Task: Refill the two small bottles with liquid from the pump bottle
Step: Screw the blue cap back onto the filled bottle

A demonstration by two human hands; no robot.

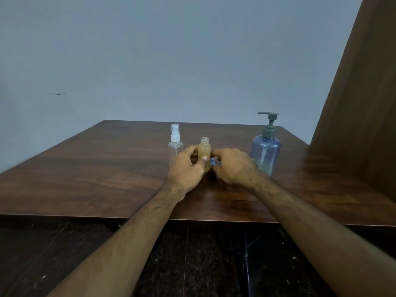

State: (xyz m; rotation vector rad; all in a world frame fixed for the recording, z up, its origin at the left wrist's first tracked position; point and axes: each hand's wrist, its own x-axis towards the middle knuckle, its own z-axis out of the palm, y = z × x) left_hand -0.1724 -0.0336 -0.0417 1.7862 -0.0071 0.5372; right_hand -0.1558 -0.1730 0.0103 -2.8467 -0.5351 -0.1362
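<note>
Pale blue-grey wall fills the upper half of the view, and below it a dark brown wood-grain table (96,168) stretches toward you, with a brown curtain (364,103) hanging at 2 o'clock. Near the table's far edge three bottles stand upright in a row.

At 11 o'clock of the group is a small clear plastic spray bottle (175,146) with a white nozzle under a clear cap. At the centre stands a small amber-tinted plastic bottle (204,153) — its threaded neck is bare and open, and it looks filled with yellowish liquid. At 2 o'clock, well apart from it, is a large translucent blue pump bottle (265,153) with a grey pump head, spout pointing left.

Your hands meet around the amber bottle. Your left hand (186,170) wraps its lower body, thumb across the front and fingers curled behind. Your right hand (231,166) sits just beside it at 3 o'clock, fingers curled, pinching a small blue ribbed cap (212,162) close against the bottle's side. Both forearms reach in over the table's near edge — beneath it lies a dark floor (203,264).
</note>
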